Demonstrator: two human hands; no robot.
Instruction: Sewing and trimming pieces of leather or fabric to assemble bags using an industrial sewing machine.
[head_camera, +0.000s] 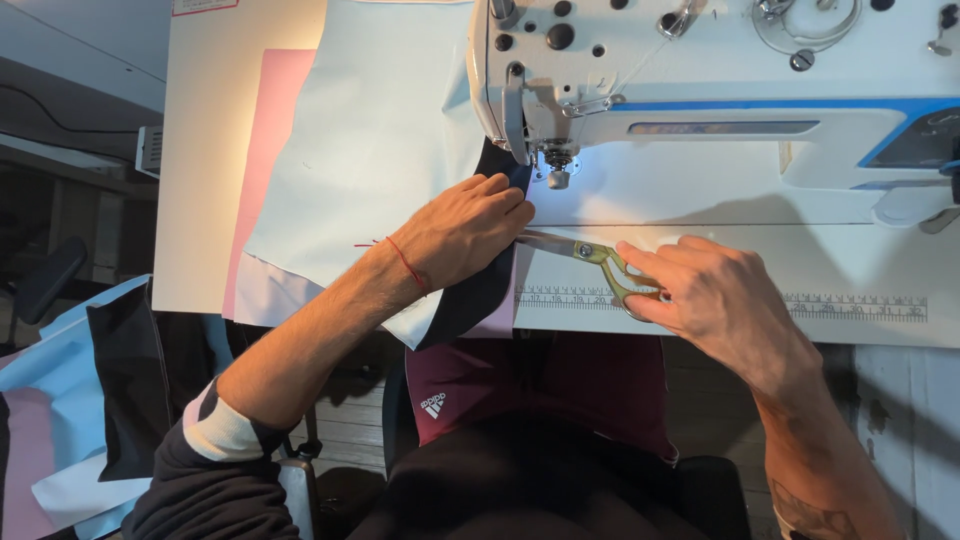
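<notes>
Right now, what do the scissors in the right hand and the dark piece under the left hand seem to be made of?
The gold-handled scissors in the right hand look like metal: shiny grey blades, brassy loops that catch the light. The dark navy fabric strip under the left hand looks like matte woven cloth, since it drapes limply over the table edge; its fibre cannot be told.

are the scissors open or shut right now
Nearly shut: the scissors in the right hand show their blades as one narrow point, aimed at the dark fabric under the left hand.
</notes>
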